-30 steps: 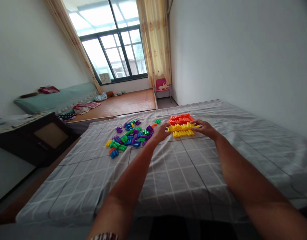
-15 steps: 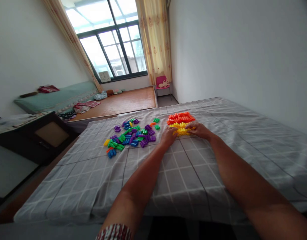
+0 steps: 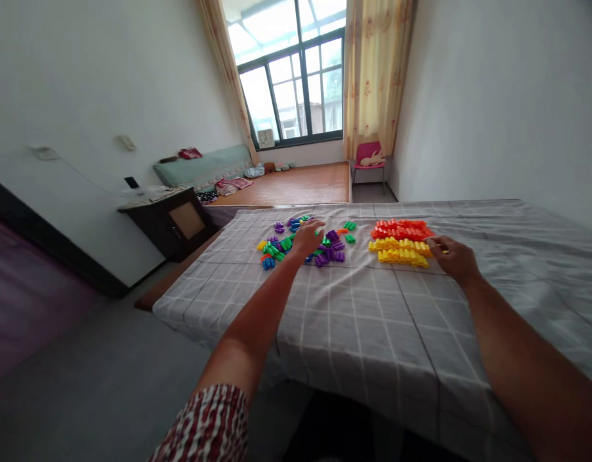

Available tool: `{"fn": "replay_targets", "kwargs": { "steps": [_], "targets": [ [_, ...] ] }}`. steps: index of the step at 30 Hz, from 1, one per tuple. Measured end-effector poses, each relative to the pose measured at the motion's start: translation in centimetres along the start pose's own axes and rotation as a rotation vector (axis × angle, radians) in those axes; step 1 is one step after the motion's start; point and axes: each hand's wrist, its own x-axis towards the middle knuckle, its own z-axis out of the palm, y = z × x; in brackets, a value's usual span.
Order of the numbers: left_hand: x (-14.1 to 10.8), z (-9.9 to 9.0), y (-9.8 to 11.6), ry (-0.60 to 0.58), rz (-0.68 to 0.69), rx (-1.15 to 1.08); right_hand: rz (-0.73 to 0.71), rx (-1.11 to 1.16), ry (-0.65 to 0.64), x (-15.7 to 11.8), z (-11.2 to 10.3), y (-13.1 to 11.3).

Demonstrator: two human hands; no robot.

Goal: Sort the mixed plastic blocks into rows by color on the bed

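My left hand (image 3: 309, 237) hovers at the pile of plastic blocks (image 3: 330, 251), its fingers apart and nothing visible in them. Purple, green and blue pieces make up most of that pile, and the hand hides part of it. To the right, red blocks (image 3: 400, 229) lie in rows, with yellow blocks (image 3: 400, 251) in rows on the near side. My right hand (image 3: 454, 256) is at the right end of these rows, fingers bent together. A bit of yellow shows under its fingers, seemingly a block in its grip.
A grey checked cloth (image 3: 354, 321) with some wrinkles covers the table. Beyond it stand a low bed (image 3: 305, 183) and a pink chair (image 3: 368, 157) with a soft toy. A dark cabinet (image 3: 180, 224) is at the left, and a white wall (image 3: 508, 115) runs along the right.
My left hand has left the yellow rows and moved left to the mixed pile. My right hand has shifted to the rows' right end. The view has turned left.
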Motion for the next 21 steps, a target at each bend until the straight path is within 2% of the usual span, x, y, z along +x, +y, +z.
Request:
{"fn": "replay_targets", "kwargs": {
  "steps": [3, 5, 8, 11, 15, 18, 21],
  "targets": [
    [-1.8, -3.9, -7.5, -0.083, -0.328, 0.179, 0.006, -0.036, 0.023, 0.1, 0.0, 0.1],
    [-3.1, -5.7, -11.5, -0.230, -0.564, 0.270, 0.024, -0.049, 0.030, 0.3, 0.2, 0.4],
    [-4.5, -6.8, -15.3, -0.326, -0.648, 0.294, 0.030, -0.065, 0.030, 0.4, 0.5, 1.0],
    [-4.9, -6.6, -16.8, -0.398, -0.600, 0.269, 0.001, -0.064, 0.046, 0.4, 0.8, 1.5],
    [-3.7, -6.7, -18.0, -0.456, -0.555, 0.275, 0.018, -0.082, 0.049, 0.4, 0.9, 1.8],
    [-1.9, -7.1, -18.3, -0.370, -0.596, 0.358, 0.026, -0.086, 0.045, 0.5, 1.0, 1.8],
    [0.7, -6.3, -17.1, -0.259, -0.566, 0.390, 0.012, -0.094, 0.061, 0.6, 1.2, 1.6]
  ]
}}
